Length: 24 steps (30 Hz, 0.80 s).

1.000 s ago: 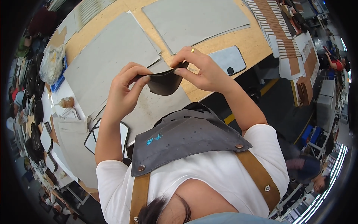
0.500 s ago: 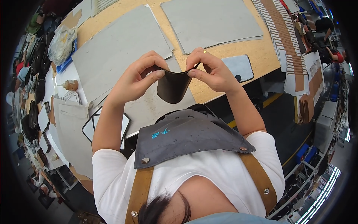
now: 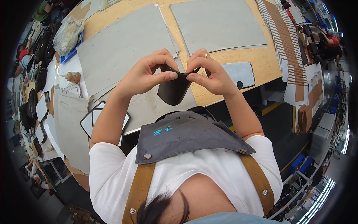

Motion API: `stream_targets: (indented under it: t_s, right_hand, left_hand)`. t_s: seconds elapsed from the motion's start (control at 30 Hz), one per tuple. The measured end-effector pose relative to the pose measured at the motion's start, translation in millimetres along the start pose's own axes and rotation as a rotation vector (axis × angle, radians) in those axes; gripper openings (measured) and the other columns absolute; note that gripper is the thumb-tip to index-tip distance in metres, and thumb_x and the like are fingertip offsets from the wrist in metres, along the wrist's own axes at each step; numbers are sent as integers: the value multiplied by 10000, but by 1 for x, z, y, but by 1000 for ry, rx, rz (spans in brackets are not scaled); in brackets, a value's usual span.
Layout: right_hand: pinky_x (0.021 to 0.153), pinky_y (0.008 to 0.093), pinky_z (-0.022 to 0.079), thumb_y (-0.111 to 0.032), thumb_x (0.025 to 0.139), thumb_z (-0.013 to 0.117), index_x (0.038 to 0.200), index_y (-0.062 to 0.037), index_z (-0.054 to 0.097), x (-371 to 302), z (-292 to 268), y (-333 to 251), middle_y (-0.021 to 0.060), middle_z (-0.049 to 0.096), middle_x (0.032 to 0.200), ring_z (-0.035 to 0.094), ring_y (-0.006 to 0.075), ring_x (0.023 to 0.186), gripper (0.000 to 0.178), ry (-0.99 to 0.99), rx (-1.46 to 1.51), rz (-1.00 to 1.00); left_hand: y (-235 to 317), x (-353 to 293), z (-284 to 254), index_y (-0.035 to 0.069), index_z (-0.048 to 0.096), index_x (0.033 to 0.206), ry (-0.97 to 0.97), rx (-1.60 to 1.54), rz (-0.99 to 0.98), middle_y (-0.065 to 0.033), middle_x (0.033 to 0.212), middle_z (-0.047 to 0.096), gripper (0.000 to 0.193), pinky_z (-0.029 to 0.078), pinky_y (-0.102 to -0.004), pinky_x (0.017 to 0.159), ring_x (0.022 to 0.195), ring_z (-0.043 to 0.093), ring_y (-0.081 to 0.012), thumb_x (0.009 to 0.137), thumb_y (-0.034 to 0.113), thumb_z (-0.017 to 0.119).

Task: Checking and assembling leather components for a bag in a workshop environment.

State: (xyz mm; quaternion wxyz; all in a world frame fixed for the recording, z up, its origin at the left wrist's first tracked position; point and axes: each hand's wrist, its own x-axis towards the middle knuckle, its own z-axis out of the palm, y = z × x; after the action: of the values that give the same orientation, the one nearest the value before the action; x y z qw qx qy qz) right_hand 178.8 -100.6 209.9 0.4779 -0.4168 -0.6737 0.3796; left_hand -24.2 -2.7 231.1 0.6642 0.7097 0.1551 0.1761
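A small black piece that looks like leather (image 3: 173, 89) hangs between my hands, above the table edge in front of my apron. Its upper edge is pinched by my left hand (image 3: 153, 72), thumb on the near side and fingers behind. My right hand (image 3: 209, 72) pinches the same edge a little to the right, a ring on one finger. The two thumbs are close together, and the edge bends into a curve between them. Below the grip the piece bows out and its lower edge is rounded. The fingertips behind it are partly hidden.
Large grey sheets (image 3: 126, 44) lie on the wooden table (image 3: 238, 56). A white panel with dark edging (image 3: 238, 74) rests right of my hands. Black-edged white pieces (image 3: 97, 118) lie by my left forearm. At left are a glue bottle (image 3: 72, 77) and blue tray (image 3: 71, 56); stacked strips (image 3: 287, 48) stand right.
My hands have come closer together along the upper edge, mainly the left one moving right. The black piece is bent into a tighter curve.
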Motion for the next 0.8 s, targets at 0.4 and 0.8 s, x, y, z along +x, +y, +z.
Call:
stream_targets:
  t_s: [0.4,0.8]
  right_hand:
    - [976,392,233,-111,742,647,773,-123,574,8,11,-4,-27,541,844,452,156,981,80,20,-181,-66]
    - [1030,420,226,-132,776,654,806,-105,579,13,20,4,-23,558,817,521,138,907,86,-68,-212,-72]
  left_hand:
    - [9,0,4,59,651,777,68,199,-9,5,787,538,125,375,-246,733,779,497,-112,715,133,730]
    - [3,-35,-10,56,643,765,181,219,-41,-9,796,528,123,358,-270,769,814,480,-134,704,128,721]
